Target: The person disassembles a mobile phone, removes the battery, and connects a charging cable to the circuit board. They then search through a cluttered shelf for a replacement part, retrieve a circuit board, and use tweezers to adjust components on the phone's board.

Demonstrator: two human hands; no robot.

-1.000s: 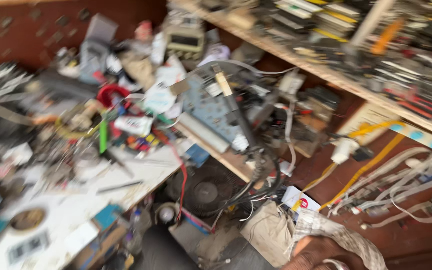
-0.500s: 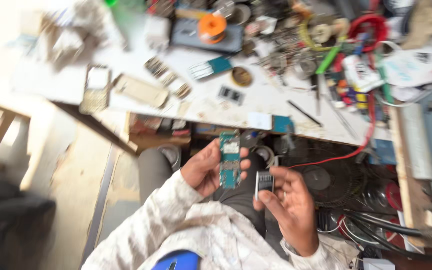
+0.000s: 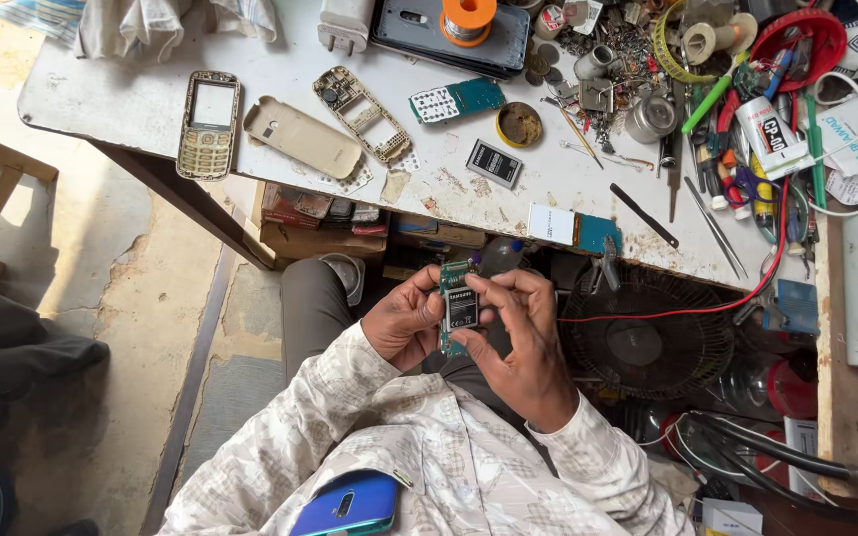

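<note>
Between both hands, I seat a battery (image 3: 462, 309) on the green circuit board (image 3: 446, 342): left hand (image 3: 404, 323) clasps board, right hand (image 3: 520, 342) fingers pinch battery. Next probably calls for firm, aligned pressing.

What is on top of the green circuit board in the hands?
A small dark battery lies on the green circuit board, steadied by the right hand and left hand. The board beneath the battery is covered.

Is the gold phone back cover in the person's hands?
No, the gold back cover lies on the white table, while both hands hold a green circuit board with a battery on it.
</note>
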